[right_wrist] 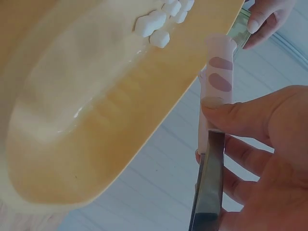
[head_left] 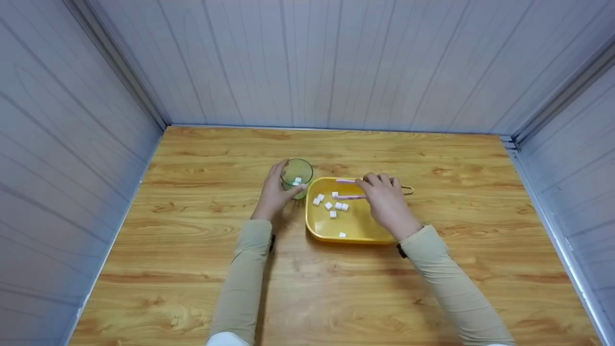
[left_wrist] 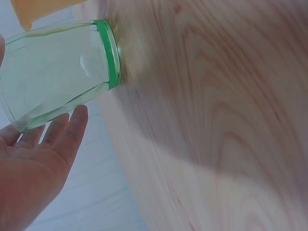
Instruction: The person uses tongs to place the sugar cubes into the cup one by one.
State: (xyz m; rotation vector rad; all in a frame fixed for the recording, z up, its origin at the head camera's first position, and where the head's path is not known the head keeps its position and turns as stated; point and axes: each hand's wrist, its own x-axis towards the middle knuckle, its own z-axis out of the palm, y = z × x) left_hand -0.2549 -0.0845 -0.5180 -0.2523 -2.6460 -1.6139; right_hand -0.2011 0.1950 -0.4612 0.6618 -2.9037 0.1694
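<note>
My left hand (head_left: 275, 194) holds a clear green-tinted glass (head_left: 297, 168), thumb on one side and fingers on the other. The glass stands upright on the table, with a few white cubes (head_left: 298, 180) near its bottom. My right hand (head_left: 388, 205) grips metal tongs (right_wrist: 210, 178) with pink, spotted ends, above a yellow tray (head_left: 358, 227). The tongs' two tips are spread apart in the head view. Several white cubes (head_left: 328, 206) lie in the tray, mostly toward its left side. One cube (head_left: 335, 194) is by the lower tip; whether they touch, I cannot tell.
The glass stands just left of the tray on a wood-grain table (head_left: 192, 230). Pale panel walls (head_left: 312, 67) enclose the table at the back and both sides. One cube (head_left: 342, 235) lies apart near the tray's front edge.
</note>
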